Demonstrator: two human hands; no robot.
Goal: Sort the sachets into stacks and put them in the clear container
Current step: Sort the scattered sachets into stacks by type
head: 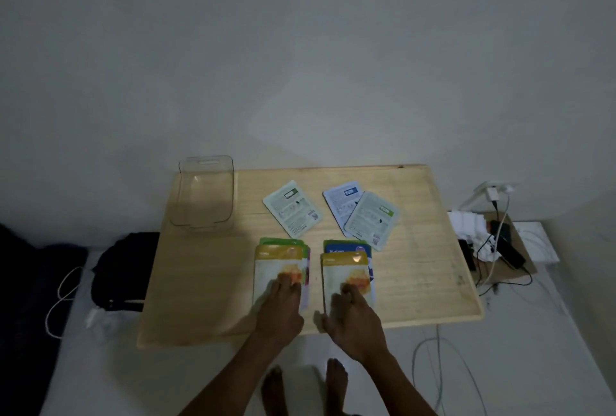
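Two piles of sachets lie at the front of the wooden table [416, 275]. My left hand [278, 307] rests flat, fingers down, on the yellow-topped sachet [276, 265] of the left pile, which has green sachets under it. My right hand [350, 312] presses on the yellow-topped sachet [343, 269] of the right pile, over a blue Blueberry sachet [346, 246]. Farther back lie three sachets face down: a green-labelled one [293, 209], a blue-labelled one [343, 202] and another green-labelled one [373, 219] overlapping it. The clear container [205, 195] stands empty at the table's far left corner.
A black bag [125, 269] and a white cable [63, 295] lie on the floor left of the table. On the right are a cardboard box with chargers and cables [500, 245] and a wall socket [493, 190]. My bare feet [303, 385] show below the table's front edge.
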